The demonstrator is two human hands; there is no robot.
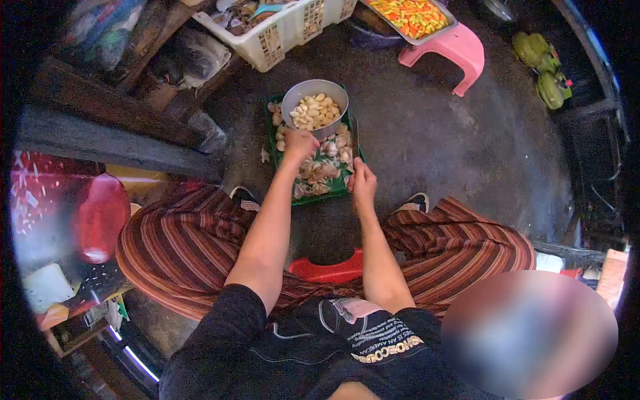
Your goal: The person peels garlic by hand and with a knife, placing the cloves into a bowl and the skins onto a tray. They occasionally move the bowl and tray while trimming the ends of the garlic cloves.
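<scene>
A grey metal bowl [288, 107] of peeled garlic cloves [316, 111] stands at the far end of a green tray [323, 199]. Unpeeled garlic bulbs [331, 148] and loose skins [317, 172] cover the rest of that tray. My left hand [301, 147] is closed over the garlic, just below the bowl's near rim; its fingers hide whatever they grip. At the tray's right edge, my right hand [362, 180] is wrapped round what looks like a knife [357, 139], its thin blade pointing away from me.
Past the tray stands a white plastic basket [280, 40] with mixed items. A pink stool [460, 57] carries a metal tray of cut orange and yellow pieces [413, 18]. Green objects [543, 70] lie at the far right. A red seat [327, 269] shows between my legs; wooden beams [113, 170] run left.
</scene>
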